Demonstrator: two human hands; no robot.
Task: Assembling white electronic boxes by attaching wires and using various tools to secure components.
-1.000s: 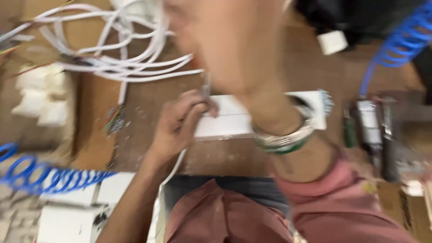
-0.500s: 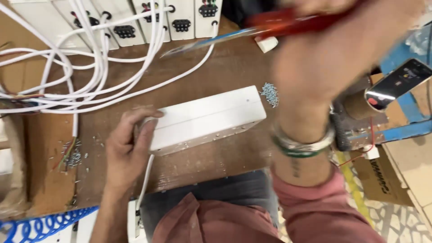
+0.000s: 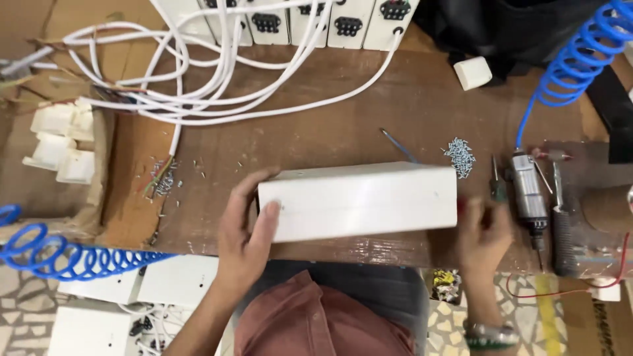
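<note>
Far out past the fingers on the left, one blue coiled hose (image 3: 49,254) lies along the bench edge, and above it four small white plastic blocks (image 3: 62,142) sit in a cardboard tray. Below the bench, three white covers (image 3: 125,300) lie on the floor. A scatter of tiny screws (image 3: 163,181) lies just up and left of the left hand's fingertips.

The left hand (image 3: 245,240) grips the left end of one long white box (image 3: 359,201), thumb pressed on its front face and fingers curled around the end, clamped on it. The box lies flat on the brown bench (image 3: 330,118), spanning the gap between both hands. Beyond the fingers, a bundle of white cables (image 3: 217,86) loops toward five white socket plates (image 3: 310,20) along the far edge.

The right hand (image 3: 484,237) sits at the box's right end, blurred; its fingers touch the end, but whether they close on it cannot be told. Just above those fingers lies one small pile of screws (image 3: 460,155); to their right, one screwdriver (image 3: 496,181) and one metal air tool (image 3: 529,198). A second blue coiled hose (image 3: 570,62) rises from it. One white cap (image 3: 472,72) sits well beyond.
</note>
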